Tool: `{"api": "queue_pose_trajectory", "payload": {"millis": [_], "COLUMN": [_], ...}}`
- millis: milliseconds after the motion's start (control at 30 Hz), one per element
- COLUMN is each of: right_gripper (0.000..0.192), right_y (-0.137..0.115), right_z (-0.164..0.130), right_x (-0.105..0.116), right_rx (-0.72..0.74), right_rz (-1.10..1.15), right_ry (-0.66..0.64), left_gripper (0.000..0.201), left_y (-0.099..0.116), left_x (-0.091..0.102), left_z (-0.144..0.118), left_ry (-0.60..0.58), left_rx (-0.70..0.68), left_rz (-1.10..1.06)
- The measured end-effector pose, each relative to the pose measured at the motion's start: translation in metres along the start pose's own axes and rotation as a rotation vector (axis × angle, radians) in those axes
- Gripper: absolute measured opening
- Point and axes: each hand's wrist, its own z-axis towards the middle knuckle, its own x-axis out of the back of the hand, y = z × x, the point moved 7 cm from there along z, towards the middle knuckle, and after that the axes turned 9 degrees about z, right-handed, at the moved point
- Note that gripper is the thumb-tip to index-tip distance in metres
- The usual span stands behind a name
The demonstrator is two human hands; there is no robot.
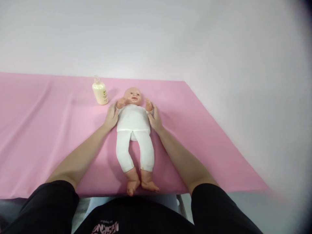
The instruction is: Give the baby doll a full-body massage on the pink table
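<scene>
both hands flank the baby doll [133, 121], which lies face-up on the pink sheet [48, 130]. left hand [111, 116] & right hand [154, 117] lie open, palms pressed to its upper sides, not lifting. lotion bottle [100, 92] stands untouched just beyond left hand. doll fully dressed, nothing begun yet.

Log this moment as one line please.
left hand: on doll's side | right hand: on other side | doll: supine, pink sheet | bottle: upright

A flat table covered with a smooth pink cloth [44, 130] spans the left and centre. Its far edge meets a plain white wall [156, 35]. Past its right edge lies pale grey floor [246, 208]. Lighting is even and soft.
</scene>
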Motion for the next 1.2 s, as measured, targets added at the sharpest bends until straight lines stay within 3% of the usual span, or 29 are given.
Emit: {"api": "queue_pose_trajectory", "payload": {"millis": [67,167,333,500,567,667,867,967,1100,1200], "right_gripper": [0.059,0.060,0.061,0.061,0.062,0.063,0.060,0.054,0.044,0.049], "right_y": [-0.001,0.011,0.073,0.112,0.107,0.077,0.002,-0.007,-0.003,-0.002], "right_z": [0.002,0.005,0.000,-0.005,-0.004,0.000,0.006,0.003,0.000,-0.001], "right_x": [0.006,0.022,0.059,0.075,0.072,0.061,0.023,0.008,-0.007,-0.012], "right_rx": [0.006,-0.014,-0.161,-0.190,-0.176,-0.122,0.038,0.046,0.055,0.047], "right_rz": [0.083,0.130,0.208,0.345,0.327,0.217,0.141,0.083,-0.119,-0.187], "right_ry": [0.073,0.222,0.519,0.648,0.610,0.508,0.227,0.080,-0.111,-0.174], "left_gripper": [0.065,0.057,0.038,0.040,0.039,0.038,0.057,0.061,0.051,0.046], "left_y": [-0.006,-0.033,-0.087,-0.089,-0.085,-0.078,-0.032,-0.010,0.002,0.004], "left_x": [0.008,0.019,0.025,0.028,0.027,0.028,0.023,0.010,-0.012,-0.020], "left_z": [0.000,0.000,-0.008,-0.008,-0.008,-0.007,-0.001,0.000,0.000,0.000], "left_ry": [0.102,0.279,0.497,0.519,0.513,0.486,0.319,0.133,-0.123,-0.184], "left_rx": [0.082,0.284,0.655,0.661,0.662,0.629,0.260,0.097,-0.051,-0.132], "left_rz": [-0.118,-0.275,-0.486,-0.500,-0.488,-0.439,-0.286,-0.178,0.113,0.235]}}
